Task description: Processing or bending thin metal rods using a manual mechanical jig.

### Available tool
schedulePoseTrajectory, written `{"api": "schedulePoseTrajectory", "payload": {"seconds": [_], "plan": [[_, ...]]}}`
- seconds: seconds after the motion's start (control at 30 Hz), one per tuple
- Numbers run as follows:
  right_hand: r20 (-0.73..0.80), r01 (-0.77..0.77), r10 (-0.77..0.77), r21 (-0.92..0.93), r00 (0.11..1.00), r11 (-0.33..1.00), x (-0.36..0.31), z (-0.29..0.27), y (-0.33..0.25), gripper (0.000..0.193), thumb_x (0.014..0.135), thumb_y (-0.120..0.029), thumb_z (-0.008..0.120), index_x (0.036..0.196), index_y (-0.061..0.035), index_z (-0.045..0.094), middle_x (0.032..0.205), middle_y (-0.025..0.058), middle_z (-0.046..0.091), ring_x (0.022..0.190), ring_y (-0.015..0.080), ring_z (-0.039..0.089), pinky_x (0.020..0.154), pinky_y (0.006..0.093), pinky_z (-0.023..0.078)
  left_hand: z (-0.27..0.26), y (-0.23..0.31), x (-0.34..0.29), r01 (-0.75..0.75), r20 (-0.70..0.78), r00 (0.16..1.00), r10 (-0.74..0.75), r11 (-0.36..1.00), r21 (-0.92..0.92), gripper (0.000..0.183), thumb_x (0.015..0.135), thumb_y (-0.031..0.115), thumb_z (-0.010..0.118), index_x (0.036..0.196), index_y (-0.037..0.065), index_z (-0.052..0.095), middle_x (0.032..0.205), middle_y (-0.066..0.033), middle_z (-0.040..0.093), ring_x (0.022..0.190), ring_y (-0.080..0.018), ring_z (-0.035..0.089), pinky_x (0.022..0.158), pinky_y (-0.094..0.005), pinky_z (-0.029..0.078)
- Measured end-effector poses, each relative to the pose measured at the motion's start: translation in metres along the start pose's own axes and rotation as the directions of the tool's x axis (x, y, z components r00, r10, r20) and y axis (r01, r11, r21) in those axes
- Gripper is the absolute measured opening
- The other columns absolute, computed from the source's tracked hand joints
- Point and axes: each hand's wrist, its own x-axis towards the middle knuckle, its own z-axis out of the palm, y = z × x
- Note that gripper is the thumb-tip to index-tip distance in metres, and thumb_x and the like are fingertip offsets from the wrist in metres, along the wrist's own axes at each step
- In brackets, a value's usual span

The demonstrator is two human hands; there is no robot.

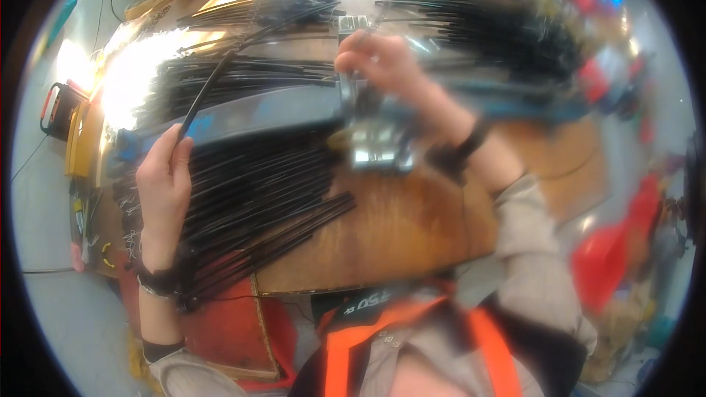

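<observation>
My left hand (163,187) is closed round the near end of a thin black rod (207,92). The rod slants up and to the right, over other rods lying on the bench. Raised at the centre is my right hand (386,62), smeared by motion, its fingers curled together. Whatever may be between those fingers is too blurred to make out. Just below it stands a shiny metal fixture (381,148) on the bench. A bundle of black rods (254,187) lies beside my left hand, on the near side of a blue-grey rail (272,106).
Further black rods (500,33) lie in bundles across the far side. The brown wooden bench top (412,228) spreads in front of me. A red bin (228,331) stands below its left edge. Red items (614,246) are at the right. A yellow box (79,140) is far left.
</observation>
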Motion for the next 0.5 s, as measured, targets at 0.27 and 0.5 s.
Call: {"api": "schedulePoseTrajectory", "payload": {"seconds": [0.27,0.5], "plan": [[0.305,-0.079,0.185,-0.328,0.934,0.941,0.008,0.028,0.002,0.014,0.091,-0.021,0.064,0.096,-0.0082,0.065,0.076,0.0057,0.07,0.072,0.0231,0.069,0.072,0.038,0.052,0.003,0.0,0.001,0.04,0.018,0.999,-0.039,0.999,-0.001,0.021,0.097,0.01,0.059,0.114,-0.002,0.063,0.091,-0.0186,0.068,0.077,-0.0258,0.065,0.071,-0.0335,0.05],[0.024,0.052,-0.052,-0.755,0.998,0.653,-0.018,-0.058,0.009,0.009,0.093,-0.017,0.058,0.09,-0.0111,0.063,0.078,0.0059,0.071,0.07,0.0215,0.068,0.07,0.0387,0.047,-0.001,-0.017,0.01,-0.024,0.087,0.996,0.016,0.995,0.092,0.022,0.095,0.009,0.06,0.115,0.0,0.064,0.093,-0.0196,0.067,0.078,-0.0287,0.066,0.069,-0.0346,0.05]]}}
